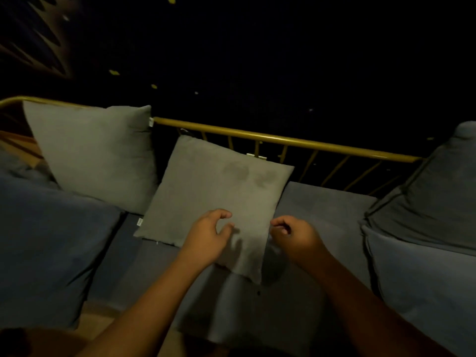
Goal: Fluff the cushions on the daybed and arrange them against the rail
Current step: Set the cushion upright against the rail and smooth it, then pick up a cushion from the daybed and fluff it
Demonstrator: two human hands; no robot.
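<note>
A square grey cushion (213, 191) leans tilted against the gold rail (283, 137) in the middle of the daybed. A larger grey cushion (95, 150) stands upright against the rail to its left. My left hand (206, 235) hovers over the middle cushion's lower part with fingers curled and apart, holding nothing. My right hand (293, 234) is just off the cushion's lower right edge, fingers curled loosely, with nothing in it. Dark blue cushions sit at the left (46, 248) and right (425, 228) ends.
The blue-grey mattress (322, 215) shows between the cushions. Behind the rail's thin gold bars (342, 168) everything is dark. The scene is dimly lit. The mattress's front edge (231, 336) lies near my forearms.
</note>
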